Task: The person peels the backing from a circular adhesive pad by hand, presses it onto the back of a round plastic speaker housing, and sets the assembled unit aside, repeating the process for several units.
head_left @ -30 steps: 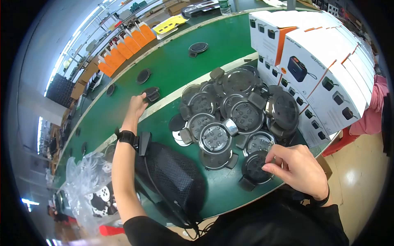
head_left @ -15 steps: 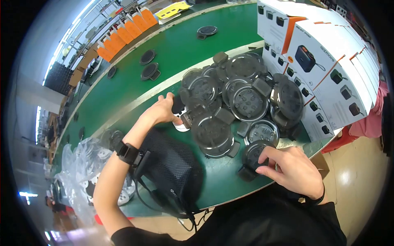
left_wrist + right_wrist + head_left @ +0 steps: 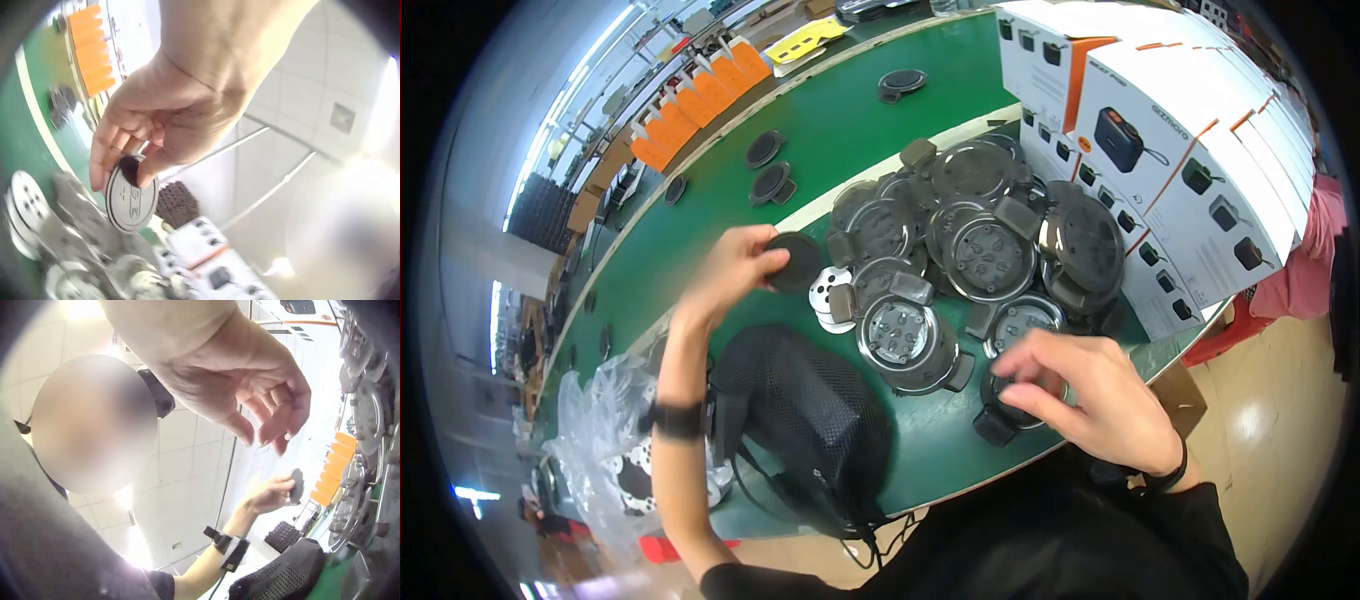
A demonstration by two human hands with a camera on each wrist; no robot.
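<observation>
My left hand (image 3: 732, 268) pinches a thin round dark pad (image 3: 800, 263) at its edge, above the bench. In the left wrist view the pad (image 3: 132, 203) shows raised symbols, a plus sign among them, on its face. White discs with holes (image 3: 830, 298) lie just right of that hand, beside a pile of round black housings (image 3: 990, 255) with clear rims and side blocks. Over the near right edge, my right hand (image 3: 1100, 400) hovers with loosely bent fingers, thumb and fingertips apart. Beneath it is another round black housing (image 3: 997, 425), partly hidden by the fingers.
A black mesh bag (image 3: 810, 420) stands close in front of the left forearm. Printed white boxes (image 3: 1150, 150) are stacked at the right. Several round black parts (image 3: 772, 184) lie on the far green strip. A clear plastic bag (image 3: 600, 430) with white discs sits at left.
My left hand left a black part on the far strip, came back to the white discs, and lifted the dark pad off them. The right hand has risen slightly from the near housing.
</observation>
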